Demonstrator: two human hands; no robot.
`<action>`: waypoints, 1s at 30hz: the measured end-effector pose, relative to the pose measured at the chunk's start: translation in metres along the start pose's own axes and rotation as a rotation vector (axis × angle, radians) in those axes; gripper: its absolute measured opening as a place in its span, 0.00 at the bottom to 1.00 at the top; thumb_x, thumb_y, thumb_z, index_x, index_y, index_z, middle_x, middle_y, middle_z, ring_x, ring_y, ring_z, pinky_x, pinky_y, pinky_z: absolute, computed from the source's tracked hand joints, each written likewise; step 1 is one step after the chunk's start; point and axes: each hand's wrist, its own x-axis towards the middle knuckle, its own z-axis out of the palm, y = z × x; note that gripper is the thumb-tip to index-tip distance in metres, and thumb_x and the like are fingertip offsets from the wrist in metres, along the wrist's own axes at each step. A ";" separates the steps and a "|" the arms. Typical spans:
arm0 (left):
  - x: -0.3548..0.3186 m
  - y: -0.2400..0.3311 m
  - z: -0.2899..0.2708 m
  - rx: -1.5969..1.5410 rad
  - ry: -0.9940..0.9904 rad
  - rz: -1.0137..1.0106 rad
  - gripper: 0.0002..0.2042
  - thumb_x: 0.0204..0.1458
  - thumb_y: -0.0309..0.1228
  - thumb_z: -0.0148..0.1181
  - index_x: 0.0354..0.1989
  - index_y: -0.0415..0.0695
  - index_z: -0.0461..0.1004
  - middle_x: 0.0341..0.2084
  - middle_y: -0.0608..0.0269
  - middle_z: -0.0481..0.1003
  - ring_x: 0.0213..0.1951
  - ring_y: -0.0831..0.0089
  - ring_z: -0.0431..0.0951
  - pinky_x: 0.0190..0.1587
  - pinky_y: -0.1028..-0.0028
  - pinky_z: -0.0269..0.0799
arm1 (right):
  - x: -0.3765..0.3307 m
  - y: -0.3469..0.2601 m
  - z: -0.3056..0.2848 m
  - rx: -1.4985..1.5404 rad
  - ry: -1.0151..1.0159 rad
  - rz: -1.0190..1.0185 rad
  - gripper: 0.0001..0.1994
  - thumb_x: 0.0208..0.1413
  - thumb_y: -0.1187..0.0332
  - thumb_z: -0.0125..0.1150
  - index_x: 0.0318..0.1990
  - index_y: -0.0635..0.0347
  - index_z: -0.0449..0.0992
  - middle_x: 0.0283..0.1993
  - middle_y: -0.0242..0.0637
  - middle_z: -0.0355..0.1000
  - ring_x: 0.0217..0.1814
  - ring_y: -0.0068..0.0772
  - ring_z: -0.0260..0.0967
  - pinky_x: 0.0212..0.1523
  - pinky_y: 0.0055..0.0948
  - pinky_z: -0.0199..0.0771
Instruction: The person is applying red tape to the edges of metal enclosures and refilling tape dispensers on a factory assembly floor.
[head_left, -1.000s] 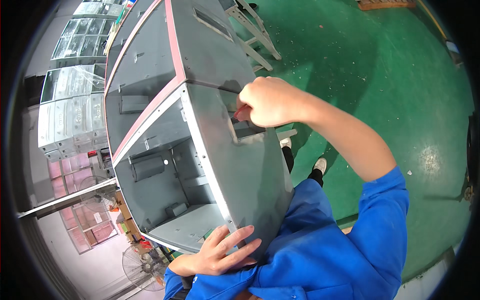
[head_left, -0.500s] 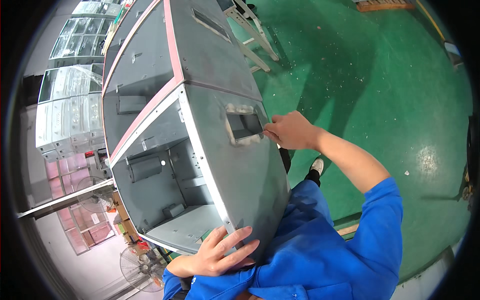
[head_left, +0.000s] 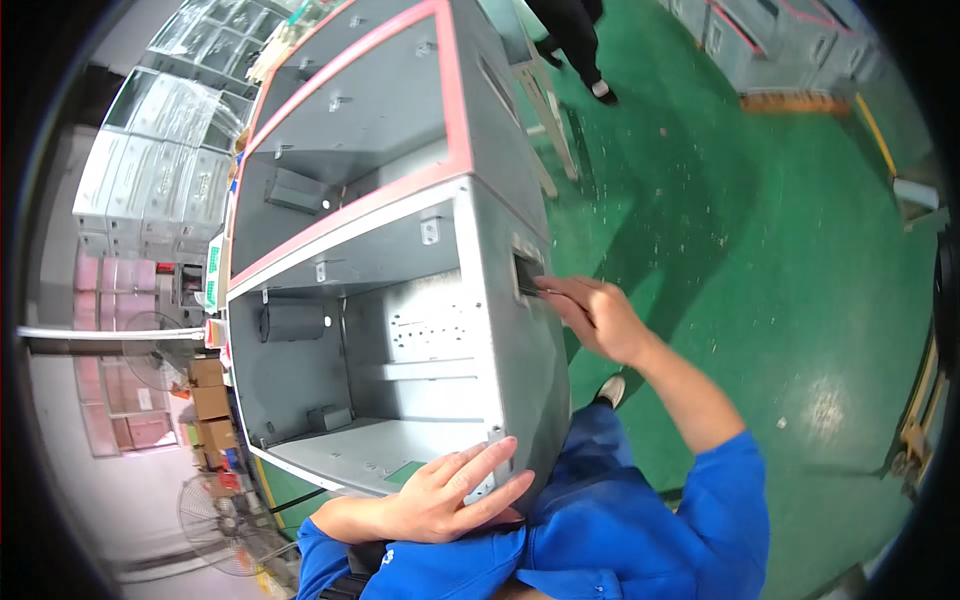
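Fingers of R hand (head_left: 608, 322) pinched nearly closed on thin dark strip (head_left: 546, 291); only a sliver shows at the tips, can't ID it further. Tips sit at R edge of cutout (head_left: 526, 268), in side wall of grey box (head_left: 530, 370); can't tell if strip touches the rim.

L hand (head_left: 445, 500): fingers spread apart, nothing gripped, draped over near corner of box, tips at lower end of pale frame (head_left: 485, 350). L thumb hidden.

Box is directly fwd of L fingers and L of R fingers, open front facing L. Inside, fwd-L of L fingers: grey cyl (head_left: 293, 322) w/ white spot, small block (head_left: 328, 418) lower down. Straight fwd of L fingers, panel (head_left: 430, 325) w/ small holes.

2nd box (head_left: 505, 160) w/ pink trim (head_left: 455, 100) sits beyond R fingers, looks butted to far side of 1st. Trestle leg (head_left: 555, 135) past R fingers, next to 2nd box. Farther out, co-worker's legs (head_left: 575, 45) in black. Green floor (head_left: 760, 350) all R of R fingers; pallet (head_left: 795, 103) far fwd-R. White shoe (head_left: 610, 388) low, below R fingers.

Well L of L fingers: fan (head_left: 215, 520), cartons (head_left: 210, 402); beyond those, stacked grey cabs (head_left: 130, 190).
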 end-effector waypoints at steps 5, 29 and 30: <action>-0.006 0.003 -0.004 0.190 0.127 0.123 0.19 0.40 0.36 0.56 0.44 0.45 0.70 0.48 0.47 0.65 0.31 0.71 0.69 0.27 0.81 0.65 | -0.110 0.036 0.058 0.279 0.388 0.534 0.10 0.57 0.64 0.47 0.36 0.62 0.69 0.19 0.23 0.58 0.19 0.15 0.53 0.20 0.17 0.55; -0.404 -0.173 -0.023 -0.051 1.585 -0.724 0.32 0.54 0.48 0.39 0.56 0.30 0.50 0.57 0.48 0.51 0.59 0.61 0.52 0.59 0.65 0.46 | -0.144 -0.006 0.179 1.032 1.358 0.008 0.26 0.48 0.56 0.45 0.54 0.60 0.60 0.54 0.41 0.59 0.54 0.42 0.59 0.53 0.43 0.62; -0.404 -0.190 -0.007 -0.240 1.683 -0.600 0.33 0.54 0.50 0.39 0.55 0.29 0.50 0.57 0.48 0.52 0.58 0.62 0.53 0.59 0.65 0.47 | -0.142 -0.013 0.181 0.984 1.419 0.052 0.25 0.50 0.57 0.44 0.54 0.61 0.60 0.55 0.42 0.59 0.55 0.43 0.58 0.54 0.43 0.61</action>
